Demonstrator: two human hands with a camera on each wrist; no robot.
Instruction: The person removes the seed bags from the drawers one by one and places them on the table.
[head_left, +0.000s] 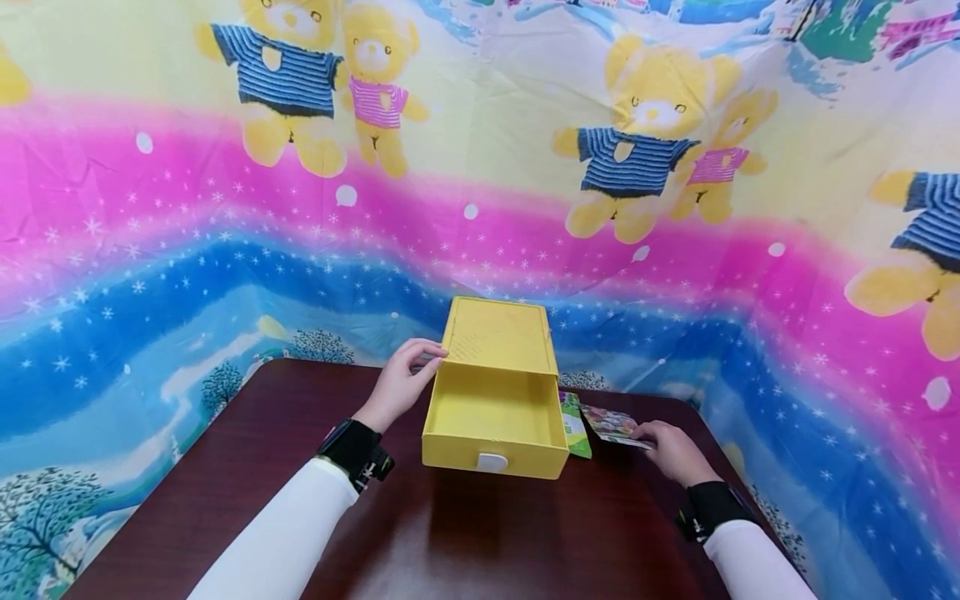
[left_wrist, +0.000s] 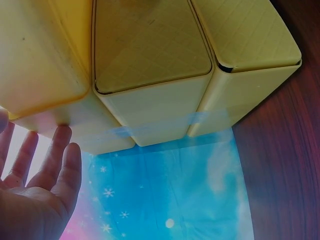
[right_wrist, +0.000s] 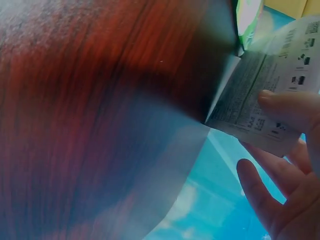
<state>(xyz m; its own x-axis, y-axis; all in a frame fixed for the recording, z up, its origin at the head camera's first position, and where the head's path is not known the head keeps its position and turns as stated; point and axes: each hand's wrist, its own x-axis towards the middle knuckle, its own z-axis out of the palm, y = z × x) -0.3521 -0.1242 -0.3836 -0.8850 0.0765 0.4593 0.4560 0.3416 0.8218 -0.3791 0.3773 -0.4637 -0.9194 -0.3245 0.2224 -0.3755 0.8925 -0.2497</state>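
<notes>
The left hand (head_left: 405, 379) touched the upper left edge of a yellow plastic drawer unit (head_left: 501, 333), its fingers loosely extended, gripping nothing. The left wrist view showed those fingers spread apart beside the unit's stacked yellow sections.

The unit's top drawer (head_left: 491, 404), a yellow rectangular plastic tray with a pale rounded handle (head_left: 492, 461), stood pulled out toward the person.

The right hand (head_left: 678, 454) pinched a thin, flat, multicoloured printed packet (head_left: 611, 423) by its edge, to the right of the unit over a glossy red-brown wood-grain table (head_left: 360, 542). Its thumb lay across the packet's grey-white printed face, which carried rows of small type, little dark pictograms and a square code (right_wrist: 312, 27) near one corner; the lettering was too small and blurred to read.

Just beside the unit's right side was a flat green-and-white packet (head_left: 573, 425), its pale marks likewise illegible. Behind hung a colourful cloth (head_left: 480, 242) printed with yellow bears and snowflakes.
</notes>
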